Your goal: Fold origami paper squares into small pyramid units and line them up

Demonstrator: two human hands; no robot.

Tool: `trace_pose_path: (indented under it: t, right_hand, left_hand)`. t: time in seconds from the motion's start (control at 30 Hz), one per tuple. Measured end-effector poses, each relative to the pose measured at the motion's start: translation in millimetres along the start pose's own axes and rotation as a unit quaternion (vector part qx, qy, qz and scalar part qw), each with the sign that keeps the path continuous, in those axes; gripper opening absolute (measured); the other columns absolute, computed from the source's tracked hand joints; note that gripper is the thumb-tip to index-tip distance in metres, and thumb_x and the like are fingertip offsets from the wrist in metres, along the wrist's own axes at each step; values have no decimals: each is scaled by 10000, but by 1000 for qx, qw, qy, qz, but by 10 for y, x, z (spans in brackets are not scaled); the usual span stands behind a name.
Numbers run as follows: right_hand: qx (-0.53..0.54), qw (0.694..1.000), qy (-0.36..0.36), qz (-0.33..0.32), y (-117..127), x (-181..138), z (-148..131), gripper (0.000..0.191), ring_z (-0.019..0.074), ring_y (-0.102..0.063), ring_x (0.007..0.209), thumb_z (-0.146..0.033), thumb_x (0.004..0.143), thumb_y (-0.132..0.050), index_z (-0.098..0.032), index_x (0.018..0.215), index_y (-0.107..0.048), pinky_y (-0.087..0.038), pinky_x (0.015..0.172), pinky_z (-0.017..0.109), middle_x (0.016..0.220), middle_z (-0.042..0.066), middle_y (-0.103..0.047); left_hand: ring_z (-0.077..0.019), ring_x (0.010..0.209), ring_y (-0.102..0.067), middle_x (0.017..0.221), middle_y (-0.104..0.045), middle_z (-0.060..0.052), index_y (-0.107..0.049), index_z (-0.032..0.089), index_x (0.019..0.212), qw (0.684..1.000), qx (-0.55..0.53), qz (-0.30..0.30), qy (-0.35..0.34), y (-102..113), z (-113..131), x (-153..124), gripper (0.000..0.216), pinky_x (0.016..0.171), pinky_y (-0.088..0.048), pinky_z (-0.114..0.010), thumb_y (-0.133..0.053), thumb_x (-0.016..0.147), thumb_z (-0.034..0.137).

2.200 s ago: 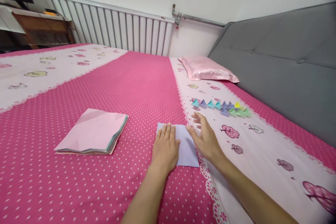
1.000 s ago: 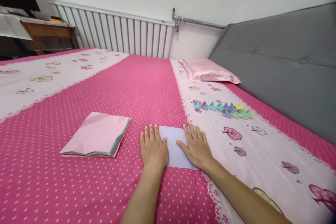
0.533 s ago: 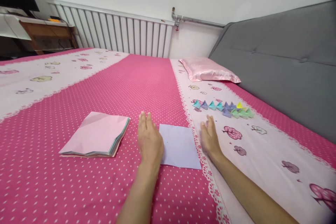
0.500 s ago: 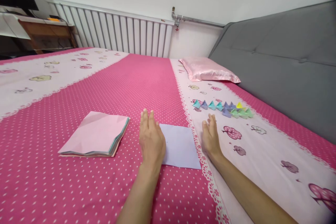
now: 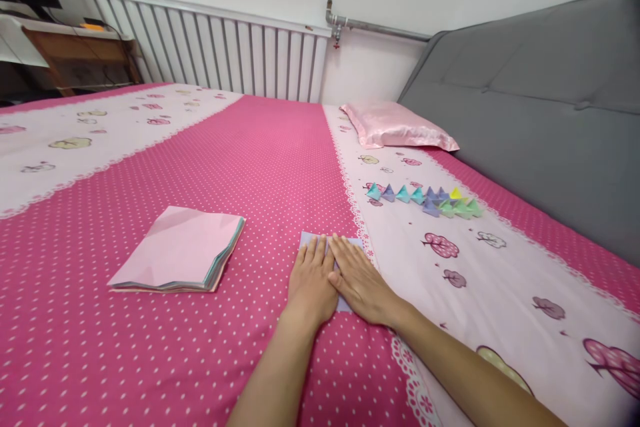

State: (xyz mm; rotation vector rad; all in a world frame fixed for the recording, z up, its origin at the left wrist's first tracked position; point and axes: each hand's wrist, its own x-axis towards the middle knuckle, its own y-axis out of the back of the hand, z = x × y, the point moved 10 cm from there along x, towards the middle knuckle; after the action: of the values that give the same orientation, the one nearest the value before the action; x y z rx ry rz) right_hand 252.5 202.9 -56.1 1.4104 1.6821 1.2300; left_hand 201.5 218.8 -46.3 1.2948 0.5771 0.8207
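Observation:
A pale lilac sheet of paper (image 5: 307, 239) lies flat on the pink dotted bedspread (image 5: 150, 347), mostly covered by my hands. My left hand (image 5: 312, 278) rests flat on the sheet's left part, fingers stretched out together. My right hand (image 5: 359, 277) lies flat beside it on the right part, fingers extended, touching the left hand. Neither hand holds anything. Only the sheet's far edge and a sliver near my wrists show.
A stack of coloured paper squares (image 5: 180, 250), pink on top, lies to the left. A row of several small folded paper shapes (image 5: 425, 200) sits to the right. Beyond are a pink pillow (image 5: 397, 127), a grey headboard (image 5: 540, 127) and a white radiator (image 5: 215, 47).
Half a second ago my hands were apart at the sheet's sides. Both have come together and now lie flat on top of the paper.

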Motion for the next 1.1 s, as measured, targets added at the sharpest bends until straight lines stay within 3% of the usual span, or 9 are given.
trace_pose_path:
  t: [0.23, 0.37, 0.5, 0.6, 0.77, 0.9, 1.1]
  right_hand:
    - [-46, 997, -60, 10, 19, 35, 201, 628, 239, -33, 1369, -548, 883, -214, -228, 1418, -135, -83, 1099, 482, 1491, 27, -125]
    - [-29, 993, -92, 71, 157, 66, 359, 631, 250, -120, 1361, -551, 874, -253, -210, 1404, -224, -114, 1089, 495, 1474, 60, -208]
    - [103, 970, -116, 187, 392, 73, 616, 550, 235, -396, 1236, -499, 860, -356, -184, 1306, -418, -285, 1035, 452, 1329, 107, -463]
    - [259, 927, -148, 229, 431, 64, 851, 496, 216, -502, 1131, -477, 828, -437, -183, 1222, -501, -377, 964, 399, 1239, 103, -546]
    - [441, 866, -158, 171, 331, 94, 885, 413, 170, -602, 816, -396, 743, -586, -159, 1081, -589, -465, 756, 314, 952, 68, -652]
    - [535, 814, -180, 139, 327, 53, 843, 362, 126, -577, 683, -327, 707, -627, -162, 1028, -597, -451, 651, 252, 811, 27, -634]
    - [560, 801, -199, 76, 340, 3, 678, 282, 119, -568, 621, -228, 706, -567, -165, 977, -611, -436, 557, 230, 825, 38, -640]
  left_hand:
    - [-267, 1349, -144, 1454, -228, -105, -309, 169, 1372, 996, 7, 15, 91, 58, -187, -24, 549, 1090, -117, -443, -292, 863, 373]
    - [-283, 1345, -161, 1445, -238, -150, -320, 125, 1363, 984, 1, 51, 168, 150, -346, -53, 621, 1081, -121, -460, -272, 853, 477]
    - [-296, 1271, -326, 1348, -392, -215, -358, 25, 1311, 962, -39, 116, 245, 385, -479, -106, 610, 1036, -243, -423, -314, 847, 419]
    - [-307, 1087, -501, 1123, -559, -204, -491, 60, 1176, 939, -91, 139, 301, 527, -594, -171, 548, 901, -377, -421, -347, 825, 456]
    - [-310, 992, -564, 1038, -613, -178, -494, 83, 1144, 929, -175, 82, 317, 464, -688, -178, 508, 835, -411, -411, -466, 757, 411]
    - [-271, 853, -614, 887, -665, -129, -521, 125, 1119, 929, -212, 45, 300, 358, -719, -163, 440, 726, -438, -359, -496, 690, 217]
    - [-178, 683, -590, 715, -652, -39, -648, 177, 860, 918, -317, 77, 226, 462, -623, -83, 315, 583, -400, -259, -423, 648, 113]
